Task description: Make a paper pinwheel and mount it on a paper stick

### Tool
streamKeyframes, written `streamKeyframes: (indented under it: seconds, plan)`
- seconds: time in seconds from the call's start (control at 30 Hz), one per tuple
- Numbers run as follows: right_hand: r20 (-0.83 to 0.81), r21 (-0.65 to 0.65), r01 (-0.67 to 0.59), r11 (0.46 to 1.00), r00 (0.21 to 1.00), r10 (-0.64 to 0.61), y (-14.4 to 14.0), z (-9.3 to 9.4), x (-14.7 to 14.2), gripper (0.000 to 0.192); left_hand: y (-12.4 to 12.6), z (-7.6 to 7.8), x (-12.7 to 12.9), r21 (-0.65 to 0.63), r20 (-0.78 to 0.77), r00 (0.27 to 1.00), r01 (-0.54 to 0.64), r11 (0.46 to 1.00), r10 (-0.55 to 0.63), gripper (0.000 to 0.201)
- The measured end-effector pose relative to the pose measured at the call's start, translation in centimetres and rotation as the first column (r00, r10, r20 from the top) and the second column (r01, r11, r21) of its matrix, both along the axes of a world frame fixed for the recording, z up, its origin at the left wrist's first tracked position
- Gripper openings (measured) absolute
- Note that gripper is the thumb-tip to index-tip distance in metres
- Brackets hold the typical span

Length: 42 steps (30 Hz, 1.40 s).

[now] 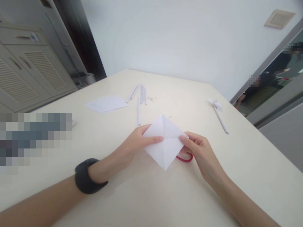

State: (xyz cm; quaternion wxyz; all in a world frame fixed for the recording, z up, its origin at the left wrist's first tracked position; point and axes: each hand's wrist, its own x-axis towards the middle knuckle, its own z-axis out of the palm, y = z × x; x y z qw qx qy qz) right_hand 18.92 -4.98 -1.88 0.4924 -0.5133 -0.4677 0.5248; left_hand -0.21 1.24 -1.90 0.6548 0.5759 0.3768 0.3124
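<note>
A square sheet of white paper [164, 151], creased crosswise through its middle, is held like a diamond above the table. My left hand [142, 138] grips its left side, the thumb lying on top near the centre and the fingers hidden beneath. At the right corner, my right hand [197, 143] pinches the paper between thumb and fingers. Below that corner shows a red loop [186, 159], which looks like a scissors handle; the rest of it is hidden behind the paper and hand.
Beyond the hands lie several rolled paper tubes [139, 112] and a stack of white paper [107, 104]. A paper tube with a bow-like top [220, 118] rests at the right. The white table [151, 201] meets a wall at the back. People show through an opening at far right.
</note>
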Motion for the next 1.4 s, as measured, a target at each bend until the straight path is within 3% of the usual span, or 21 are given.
streamKeyframes:
  seconds: [0.23, 0.4, 0.5, 0.67, 0.8, 0.93, 1.1, 1.27, 1.4]
  plan:
    - [0.063, -0.02, 0.054, 0.998, 0.997, -0.052, 0.2, 0.9, -0.5, 0.016, 0.0, 0.4, 0.0, 0.021, -0.124, 0.992, 0.038, 0.999, -0.035, 0.034]
    - [0.122, -0.001, 0.0, 1.0, 0.992, 0.0, 0.6, 0.4, -0.2, 0.015, -0.5, 1.0, 0.5, 0.008, -0.186, 0.982, 0.042, 0.999, -0.04, 0.039]
    - [0.119, 0.036, 0.017, 0.999, 0.993, -0.021, 0.6, 0.6, -0.1, 0.016, -0.5, 0.8, 0.4, 0.012, -0.159, 0.986, 0.06, 0.998, -0.058, 0.039]
    - [0.1, -0.01, 0.058, 0.998, 0.993, -0.057, 0.4, 0.9, -0.2, 0.018, -0.2, 0.3, 0.1, 0.028, -0.076, 0.995, 0.074, 0.997, -0.071, 0.039]
    - [0.102, -0.02, 0.008, 1.0, 0.995, -0.005, 0.5, 0.2, -0.1, 0.012, -0.1, 0.5, 0.0, 0.018, -0.042, 0.994, 0.101, 0.995, -0.1, 0.037]
    - [0.078, 0.017, 0.041, 0.999, 0.996, -0.042, 0.4, 0.1, 0.0, 0.004, -0.1, 0.7, 0.0, -0.01, 0.03, 0.992, 0.121, 0.993, -0.121, 0.03]
    - [0.116, 0.117, 0.014, 0.993, 0.993, -0.028, 0.5, 0.2, 0.1, 0.016, 0.1, 0.7, 0.1, -0.021, 0.169, 0.984, 0.068, 0.997, -0.063, 0.016]
    - [0.122, 0.189, 0.032, 0.982, 0.991, -0.056, 0.4, -0.2, 0.3, 0.03, 0.3, 0.9, -0.1, -0.143, 0.377, 0.926, 0.081, 0.986, -0.021, 0.029]
    - [0.231, 0.29, 0.019, 0.957, 0.969, -0.09, 0.1, -0.1, 0.0, 0.035, 0.4, 0.9, -0.1, -0.134, 0.369, 0.929, 0.057, 0.989, -0.004, 0.037]
